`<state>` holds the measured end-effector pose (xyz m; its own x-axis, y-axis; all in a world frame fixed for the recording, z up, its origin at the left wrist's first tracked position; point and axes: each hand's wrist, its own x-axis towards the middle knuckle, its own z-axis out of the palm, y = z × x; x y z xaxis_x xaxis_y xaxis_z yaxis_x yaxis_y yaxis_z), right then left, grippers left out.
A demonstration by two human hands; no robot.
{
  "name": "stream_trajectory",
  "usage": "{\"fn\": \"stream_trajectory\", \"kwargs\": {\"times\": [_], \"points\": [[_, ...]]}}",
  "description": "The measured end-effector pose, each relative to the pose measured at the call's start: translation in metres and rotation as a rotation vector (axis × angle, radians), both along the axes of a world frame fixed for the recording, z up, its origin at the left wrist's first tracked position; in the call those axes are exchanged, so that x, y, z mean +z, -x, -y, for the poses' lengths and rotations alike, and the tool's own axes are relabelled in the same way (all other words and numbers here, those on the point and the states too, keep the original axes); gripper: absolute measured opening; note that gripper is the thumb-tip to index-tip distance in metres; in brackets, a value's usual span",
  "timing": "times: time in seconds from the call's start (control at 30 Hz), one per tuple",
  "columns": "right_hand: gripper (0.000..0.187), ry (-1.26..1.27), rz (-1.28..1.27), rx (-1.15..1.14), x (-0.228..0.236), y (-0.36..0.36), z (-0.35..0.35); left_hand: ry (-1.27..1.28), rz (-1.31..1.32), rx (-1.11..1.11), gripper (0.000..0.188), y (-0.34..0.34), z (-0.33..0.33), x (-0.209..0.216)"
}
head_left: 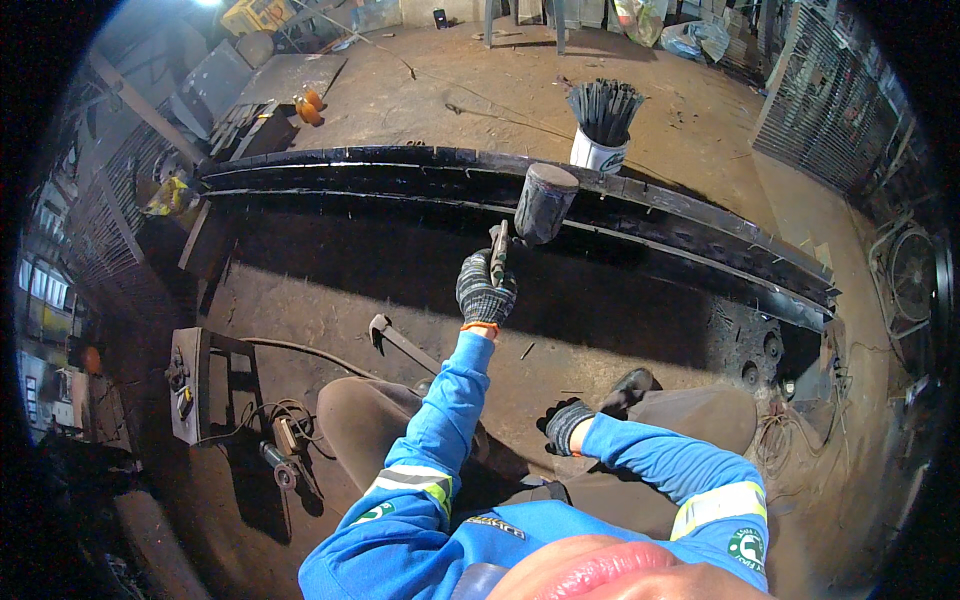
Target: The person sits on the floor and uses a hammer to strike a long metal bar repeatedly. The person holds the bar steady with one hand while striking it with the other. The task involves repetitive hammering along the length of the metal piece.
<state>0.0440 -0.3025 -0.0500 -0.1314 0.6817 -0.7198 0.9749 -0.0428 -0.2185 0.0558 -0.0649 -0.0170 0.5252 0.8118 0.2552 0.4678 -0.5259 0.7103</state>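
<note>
A patterned dark glove covers my left hand, which stretches forward, its fingers wrapped round the handle of a grimy tool. A dull grey cylindrical cup stands at this tool's far end; together they look like a cup-fed spray gun. The cup overlaps the long black metal beam in view; whether they touch, I cannot tell. Close to my right thigh, my gloved right hand rests with curled fingers, its palm hidden. A hammer lies beside my left knee.
Beyond the beam stands a white bucket full of dark strips. An angle grinder, a cable and a metal box lie to my left. Coiled cable and a fan are at the right. Orange objects sit far left.
</note>
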Motion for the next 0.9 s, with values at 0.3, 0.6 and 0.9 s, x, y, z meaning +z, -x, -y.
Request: {"fn": "stream_trajectory", "kwargs": {"times": [0.3, 0.6, 0.9], "points": [[0.048, 0.004, 0.002, -0.008, 0.0, 0.0, -0.001, -0.027, 0.063, 0.007, 0.039, -0.002, -0.005, -0.01], [0.046, -0.082, -0.004, -0.003, -0.005, 0.003, 0.004, 0.333, 0.448, -0.058, 0.02, 0.011, -0.068, -0.005], [0.04, -0.162, -0.023, -0.001, 0.012, 0.006, -0.001, 0.834, 0.825, -0.134, 0.034, 0.03, -0.133, 0.072]]}}
